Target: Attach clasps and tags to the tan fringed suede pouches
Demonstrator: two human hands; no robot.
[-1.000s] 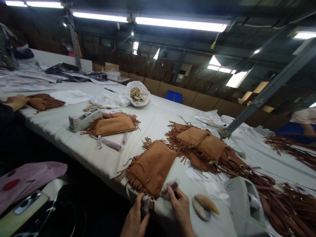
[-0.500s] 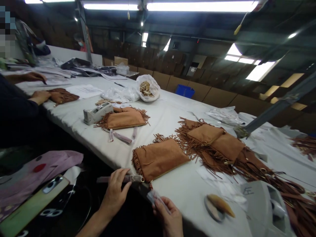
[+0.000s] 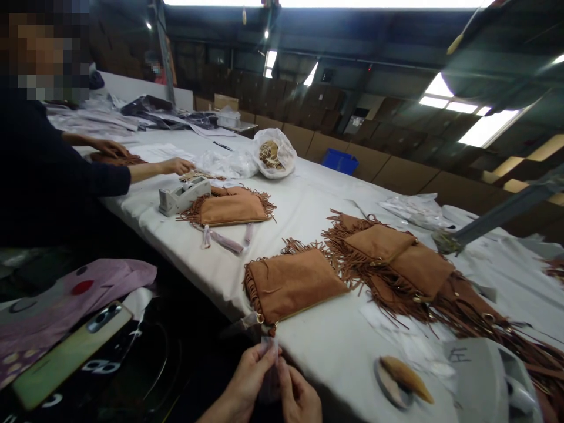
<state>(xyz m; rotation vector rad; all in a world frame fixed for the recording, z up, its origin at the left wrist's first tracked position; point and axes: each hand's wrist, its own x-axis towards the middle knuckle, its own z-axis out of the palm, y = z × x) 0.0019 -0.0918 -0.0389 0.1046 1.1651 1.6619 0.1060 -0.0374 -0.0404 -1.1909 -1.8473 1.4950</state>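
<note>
My left hand (image 3: 249,379) and my right hand (image 3: 299,396) meet at the bottom edge, just below the table's front edge. Both pinch a small clear wrapper (image 3: 268,346) on the dangling end of a strap from a tan fringed suede pouch (image 3: 293,282). That pouch lies flat on the white table (image 3: 308,205) right above my hands. A pile of similar fringed pouches (image 3: 396,258) with long brown straps lies to its right.
A co-worker in a dark sleeve (image 3: 57,170) on the left reaches a hand (image 3: 176,166) toward a grey tape dispenser (image 3: 183,195) and another pouch (image 3: 231,208). A second dispenser (image 3: 489,376) and a tan horn-shaped tool (image 3: 403,376) sit at right. A phone (image 3: 70,352) lies lower left.
My left hand has come in from the left and now meets my right hand on the strap's wrapper. The co-worker's hand has reached further right toward the dispenser.
</note>
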